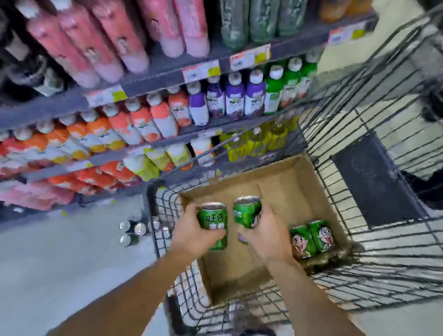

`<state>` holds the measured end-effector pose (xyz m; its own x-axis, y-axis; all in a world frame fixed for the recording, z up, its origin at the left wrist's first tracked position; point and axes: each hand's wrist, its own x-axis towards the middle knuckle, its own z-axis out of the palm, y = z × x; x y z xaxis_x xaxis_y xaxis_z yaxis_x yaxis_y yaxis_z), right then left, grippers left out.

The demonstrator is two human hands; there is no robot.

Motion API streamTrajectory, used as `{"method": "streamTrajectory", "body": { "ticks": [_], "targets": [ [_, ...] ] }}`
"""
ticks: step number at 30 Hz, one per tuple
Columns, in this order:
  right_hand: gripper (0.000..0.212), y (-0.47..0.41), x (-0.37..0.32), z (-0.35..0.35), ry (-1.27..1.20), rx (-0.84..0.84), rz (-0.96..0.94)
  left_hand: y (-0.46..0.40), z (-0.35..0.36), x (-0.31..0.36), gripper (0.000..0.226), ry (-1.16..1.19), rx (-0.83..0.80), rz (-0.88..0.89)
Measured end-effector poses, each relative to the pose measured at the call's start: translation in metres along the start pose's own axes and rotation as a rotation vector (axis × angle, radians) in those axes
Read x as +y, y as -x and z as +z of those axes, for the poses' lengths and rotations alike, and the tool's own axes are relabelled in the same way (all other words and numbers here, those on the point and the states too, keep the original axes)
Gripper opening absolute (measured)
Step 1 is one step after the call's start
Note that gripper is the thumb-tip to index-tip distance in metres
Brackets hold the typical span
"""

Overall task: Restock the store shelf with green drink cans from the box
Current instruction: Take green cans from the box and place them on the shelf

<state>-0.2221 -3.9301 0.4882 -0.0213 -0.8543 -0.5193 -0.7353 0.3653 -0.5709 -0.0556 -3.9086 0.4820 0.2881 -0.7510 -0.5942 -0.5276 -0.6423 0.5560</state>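
Note:
An open cardboard box [279, 184] sits inside a wire cart. My left hand [193, 231] grips a green drink can [211, 219] above the box's near left side. My right hand [267, 235] holds a second green can [246, 210] just beside it, fingers wrapped round its far side. Two more green cans [311, 238] lie side by side in the box's right corner. The store shelf [153, 78] stands to the left, blurred by motion.
The black wire cart [363, 163] surrounds the box and rises high on the right. Shelves hold pink, orange, purple and green bottles [235, 99]. A few silver-topped cans [133, 231] stand on the floor by the cart's left side. Grey floor lies at lower left.

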Motion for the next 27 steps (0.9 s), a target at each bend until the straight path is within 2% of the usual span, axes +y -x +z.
{"method": "streamTrajectory", "body": {
  "ticks": [4,9,13,19,21,27],
  "targets": [
    [0.086,0.047,-0.046,0.000,-0.124,0.122,-0.133,0.031,-0.067,-0.009,0.063,0.105,0.091,0.144],
    [0.077,0.113,-0.120,-0.002,-0.087,0.277,-0.302,0.077,-0.161,-0.018,0.066,0.182,0.235,0.341],
    [0.073,0.169,-0.182,0.001,-0.059,0.350,-0.393,0.119,-0.232,-0.025,0.058,0.233,0.320,0.433],
    [0.091,0.236,-0.263,0.007,-0.042,0.381,-0.490,0.188,-0.318,-0.029,0.064,0.291,0.424,0.586],
    [0.084,0.259,-0.289,0.006,-0.039,0.415,-0.552,0.208,-0.346,-0.032,0.070,0.293,0.454,0.625],
    [0.064,0.305,-0.355,-0.003,-0.033,0.462,-0.684,0.246,-0.407,-0.027,0.063,0.340,0.507,0.686]
  ]
}}
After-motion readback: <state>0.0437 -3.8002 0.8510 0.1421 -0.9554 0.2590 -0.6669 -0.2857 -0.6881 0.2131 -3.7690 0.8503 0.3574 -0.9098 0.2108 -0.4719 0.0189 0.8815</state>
